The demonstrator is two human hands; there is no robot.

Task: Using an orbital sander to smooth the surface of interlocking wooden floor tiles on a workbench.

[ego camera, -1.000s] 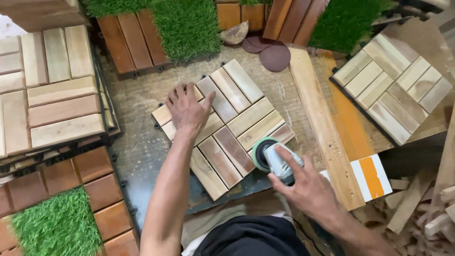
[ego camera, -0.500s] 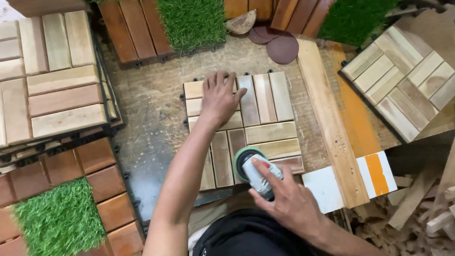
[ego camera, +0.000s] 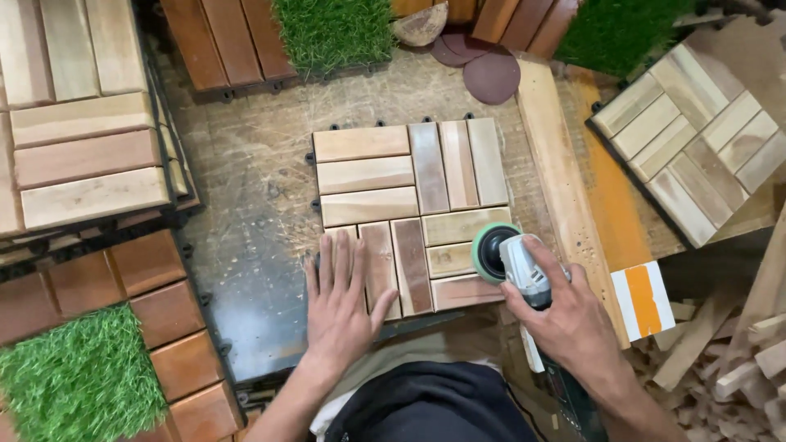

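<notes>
Head view, looking straight down: the wooden deck tile (ego camera: 409, 217) sits square on the scratched workbench (ego camera: 246, 188), a bit toward the near edge, its sides lined up with the bench edges. Slats run in four blocks, the far-left and near-right ones lying left-right, the other two running near-far. The sander (ego camera: 512, 262) is on the tile's near-right block, green pad (ego camera: 490, 252) flat on the wood, with its grey body angled back toward the near-right, so its long axis runs diagonally off the tile's right edge. Right hand (ego camera: 565, 315) is wrapped over the sander body, fingers curled round it, forearm coming in from the near-right corner. Left hand (ego camera: 342, 299) is spread flat, palm down, fingers pointing away and a little splayed, thumb out to the right, pressing on the tile's near-left corner and gripping nothing; the forearm comes up from the near edge. Further out: a pale plank (ego camera: 561, 180) runs near-far just right of the tile, an orange-and-white block (ego camera: 643, 299) near its near end, some dark round sanding discs (ego camera: 490, 75) at the far edge, stacked tiles (ego camera: 78, 155) on the left, another tile (ego camera: 696, 147) on the right, fake grass squares (ego camera: 332, 31) at the far side, and wood offcuts (ego camera: 729, 368) piled in the near-right corner.
</notes>
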